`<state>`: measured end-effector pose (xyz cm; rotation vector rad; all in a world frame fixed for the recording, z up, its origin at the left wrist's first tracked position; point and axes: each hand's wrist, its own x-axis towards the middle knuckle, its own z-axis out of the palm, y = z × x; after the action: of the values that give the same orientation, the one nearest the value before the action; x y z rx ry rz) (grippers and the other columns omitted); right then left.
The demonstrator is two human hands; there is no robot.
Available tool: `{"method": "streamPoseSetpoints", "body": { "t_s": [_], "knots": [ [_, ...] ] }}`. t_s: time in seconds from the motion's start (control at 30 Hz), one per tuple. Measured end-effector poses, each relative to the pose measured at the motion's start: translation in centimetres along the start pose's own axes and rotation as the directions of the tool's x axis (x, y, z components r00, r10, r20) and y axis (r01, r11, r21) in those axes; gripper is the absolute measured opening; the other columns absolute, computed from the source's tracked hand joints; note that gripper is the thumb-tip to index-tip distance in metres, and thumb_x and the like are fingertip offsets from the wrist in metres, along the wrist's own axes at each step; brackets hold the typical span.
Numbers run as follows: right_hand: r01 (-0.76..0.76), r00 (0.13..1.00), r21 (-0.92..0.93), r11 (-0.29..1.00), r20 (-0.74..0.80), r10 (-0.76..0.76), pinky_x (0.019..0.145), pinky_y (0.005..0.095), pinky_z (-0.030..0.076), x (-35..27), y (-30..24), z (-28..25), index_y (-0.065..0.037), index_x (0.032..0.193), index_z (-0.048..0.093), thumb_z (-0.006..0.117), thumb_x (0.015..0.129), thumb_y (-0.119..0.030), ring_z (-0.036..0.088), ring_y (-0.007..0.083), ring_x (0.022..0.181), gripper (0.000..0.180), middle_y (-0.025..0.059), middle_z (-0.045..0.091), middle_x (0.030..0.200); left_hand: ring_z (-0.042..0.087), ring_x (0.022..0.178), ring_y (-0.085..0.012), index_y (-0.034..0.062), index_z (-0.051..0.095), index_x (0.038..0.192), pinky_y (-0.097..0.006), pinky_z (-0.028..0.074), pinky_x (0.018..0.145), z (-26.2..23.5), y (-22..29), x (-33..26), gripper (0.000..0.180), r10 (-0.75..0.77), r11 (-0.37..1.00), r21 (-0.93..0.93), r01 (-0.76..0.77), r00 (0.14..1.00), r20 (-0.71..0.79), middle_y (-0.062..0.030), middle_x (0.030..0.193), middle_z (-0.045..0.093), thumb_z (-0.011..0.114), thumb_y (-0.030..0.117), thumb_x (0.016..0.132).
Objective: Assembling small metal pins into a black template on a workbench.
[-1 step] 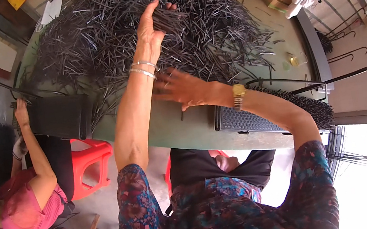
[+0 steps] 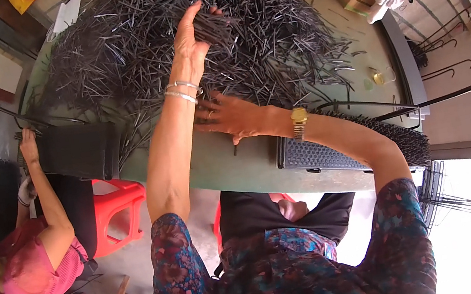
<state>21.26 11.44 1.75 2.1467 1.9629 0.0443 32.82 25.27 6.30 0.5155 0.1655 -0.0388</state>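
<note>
while one bundle [image 2: 218, 28] is in hand, most strips [image 2: 273, 35] lie loose

the left hand [image 2: 190, 37] reaches over the heap, palm turned toward the right, with the bundle of black strips held between thumb and fingers. the thumb stands up on the near side; two fingertips show past the bundle, and the rest of the fingers are hidden behind it.

the right hand [image 2: 234, 115] is just beside the left wrist, over the near edge of the heap. its fingers stretch out to the left, a little spread and blurred; it seems to hold nothing. one loose strip lies just below its thumb, and whether they touch i cannot tell.

as for progress, the gathered part looks small: a single handful, against a tangled heap across the far half of the green table [image 2: 221, 176]. to the right, a black tray [image 2: 325, 155] bristles with packed strips, so a good share seems set already. the right forearm covers some of it, so i cannot tell how much room is left.

to the left, a co-worker [image 2: 51, 259] sits near a black box [image 2: 80, 147].
</note>
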Motion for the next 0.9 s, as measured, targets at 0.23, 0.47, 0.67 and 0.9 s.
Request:
{"method": "streamPoseSetpoints", "body": {
  "t_s": [0.23, 0.47, 0.67, 0.9],
  "knots": [
    [-0.109, 0.994, -0.451, 0.886, -0.053, 0.096, 0.107, 0.0521, 0.028, 0.3, 9.3, 4.3, -0.022, 0.147, 0.031, 0.067, 0.079, -0.049, 0.033, 0.0235, 0.139, 0.082, 0.0025, 0.031, 0.153, 0.061, 0.073, -0.0189, 0.0056, 0.059, 0.090, -0.046, 0.056, 0.085, -2.9, 3.3, -1.1, 0.017, 0.005, 0.997, 0.073, -0.008, 1.000, 0.030, -0.0057, 0.080, 0.061, 0.072, 0.015, 0.085],
    [-0.550, 0.828, -0.332, 0.766, -0.100, 0.552, 0.101, 0.0471, 0.036, -6.8, 15.4, 0.8, -0.017, 0.144, 0.039, 0.066, 0.081, -0.032, 0.036, 0.0235, 0.136, 0.070, 0.0057, 0.040, 0.147, 0.063, 0.073, -0.0232, -0.0003, 0.060, 0.089, -0.048, 0.058, 0.072, -4.6, 1.6, -4.0, 0.017, 0.004, 0.998, 0.068, -0.001, 0.999, -0.046, -0.0111, 0.078, 0.062, 0.070, 0.012, 0.084],
    [-0.213, 0.949, -0.082, 0.974, 0.221, 0.226, 0.093, 0.0436, 0.041, -3.2, 3.7, -1.9, -0.010, 0.123, 0.056, 0.063, 0.080, -0.020, 0.047, 0.0270, 0.124, 0.044, 0.0136, 0.049, 0.131, 0.061, 0.061, -0.0183, 0.0017, 0.062, 0.086, -0.037, 0.056, 0.058, -8.5, 0.2, -6.8, 0.014, 0.119, 0.964, 0.257, -0.073, 0.978, -0.170, -0.0069, 0.072, 0.062, 0.074, 0.008, 0.079],
    [-0.033, 0.998, 0.267, 0.963, 0.069, 0.015, 0.087, 0.0469, 0.044, -2.5, -0.7, 2.3, -0.018, 0.116, 0.058, 0.063, 0.084, -0.030, 0.051, 0.0311, 0.118, 0.035, 0.0175, 0.048, 0.131, 0.060, 0.059, -0.0160, 0.0009, 0.064, 0.080, -0.032, 0.053, 0.059, -8.4, -2.2, -8.9, 0.011, 0.302, 0.830, 0.505, -0.237, 0.952, -0.050, -0.0053, 0.069, 0.063, 0.073, 0.007, 0.079]
  ]
}}
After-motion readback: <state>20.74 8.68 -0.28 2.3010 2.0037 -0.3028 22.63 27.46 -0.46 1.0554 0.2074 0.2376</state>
